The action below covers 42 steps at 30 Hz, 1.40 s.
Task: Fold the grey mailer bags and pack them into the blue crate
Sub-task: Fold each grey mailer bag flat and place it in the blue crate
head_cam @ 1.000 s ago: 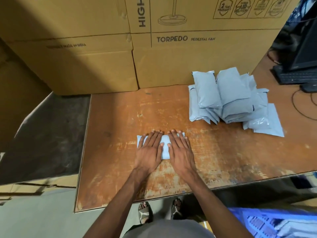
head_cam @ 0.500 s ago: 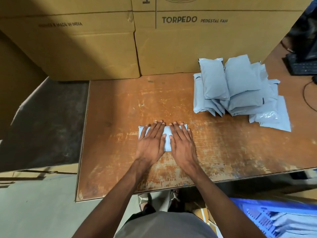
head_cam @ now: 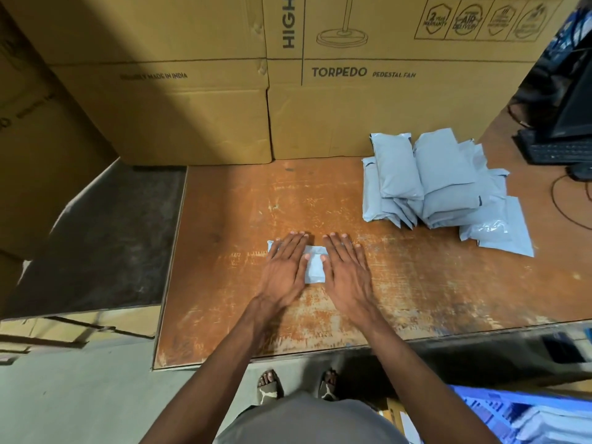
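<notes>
Now pressing flat on one folded grey mailer bag [head_cam: 314, 267] with both palms, on the worn orange table top [head_cam: 400, 283], near its front edge. Left hand [head_cam: 285, 267] over the bag's left part, fingers straight and together, released, not curled round anything; only a sliver of bag showing past the little finger. Right hand [head_cam: 347, 270] over the right part, fingers likewise straight and flat, gripping nothing. Spread wider apart than half a second ago: thumbs then nearly touching with a thin strip of grey between, now a broad patch of bag exposed between them. Fingertips reaching just past the bag's far edge onto bare wood, as before.

Pile of grey mailer bags [head_cam: 439, 184] at the far right of the table, well apart from the hands, stacked overlapping, same arrangement as in the earlier frames. Blue crate [head_cam: 499, 408] at the lower right, below the table edge, only a corner in view; pale bags visible inside, count not readable.

Cardboard boxes [head_cam: 352, 100] against the far edge of the table, printed TORPEDO PEDESTAL FAN. Black keyboard [head_cam: 557, 152] at the far right. Camera aimed higher than half a second ago: more of the box print in view.
</notes>
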Tool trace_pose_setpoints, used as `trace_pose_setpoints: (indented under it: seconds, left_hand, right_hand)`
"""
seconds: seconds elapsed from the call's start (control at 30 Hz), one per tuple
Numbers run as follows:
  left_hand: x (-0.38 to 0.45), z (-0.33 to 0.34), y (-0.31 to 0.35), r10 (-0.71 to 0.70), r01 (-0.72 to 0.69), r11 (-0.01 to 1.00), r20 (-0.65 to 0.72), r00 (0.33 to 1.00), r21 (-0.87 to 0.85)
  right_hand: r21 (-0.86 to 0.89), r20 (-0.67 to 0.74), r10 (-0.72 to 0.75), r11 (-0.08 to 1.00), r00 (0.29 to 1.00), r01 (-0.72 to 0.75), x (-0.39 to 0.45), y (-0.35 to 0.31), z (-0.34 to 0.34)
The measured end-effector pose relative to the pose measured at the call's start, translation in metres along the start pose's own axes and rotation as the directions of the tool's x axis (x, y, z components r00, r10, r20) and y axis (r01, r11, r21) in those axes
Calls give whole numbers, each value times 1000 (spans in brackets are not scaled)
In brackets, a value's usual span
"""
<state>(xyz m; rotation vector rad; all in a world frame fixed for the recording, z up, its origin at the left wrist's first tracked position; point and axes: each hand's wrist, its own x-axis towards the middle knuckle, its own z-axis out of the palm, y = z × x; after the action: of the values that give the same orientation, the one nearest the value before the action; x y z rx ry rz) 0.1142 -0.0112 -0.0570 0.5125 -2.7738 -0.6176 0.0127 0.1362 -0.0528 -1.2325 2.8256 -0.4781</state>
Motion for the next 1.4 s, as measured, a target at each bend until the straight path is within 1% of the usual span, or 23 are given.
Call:
trace_pose_setpoints:
  seconds: [0.07,0.13,0.2,0.3,0.43,0.67,0.8,1.03,1.2,1.4]
  left_hand:
    - [-4,-3,-4,-25,25,1000,-17,1000,-3]
    - [-7,-3,-7,-36,36,999,-5,999,17]
    - [-9,-2,-11,-26,25,999,12,1000,48]
    - [-12,3,-14,-9,7,997,17,1000,83]
    - [-12,11,-17,-24,24,997,-1,1000,80]
    - [-10,13,-17,-16,16,997,0,1000,75]
    - [-9,14,-18,-30,28,997,26,999,66]
    - [-7,13,-17,-27,25,998,30,999,63]
    - [-7,8,-14,-39,37,998,61,997,48]
    - [-9,3,-13,-56,53,998,100,993,36]
  right_hand:
    - [-22,-29,-42,999,999,42,0,-5,-1]
    - [-18,-39,-89,996,995,89,1,-11,3]
    - [-3,-33,-104,995,994,104,3,-15,7]
    - [0,-26,-87,996,996,87,3,-18,14]
    - [-14,-46,-62,998,997,62,3,-21,19]
    - [-25,-30,-60,998,998,59,6,-21,25]
    - [-31,-6,-62,998,998,62,8,-20,26]
    - [-4,-13,-79,997,997,79,9,-20,26]
    - [-5,19,-65,998,998,65,9,-20,26]
    - [41,35,-59,997,998,58,5,-22,17]
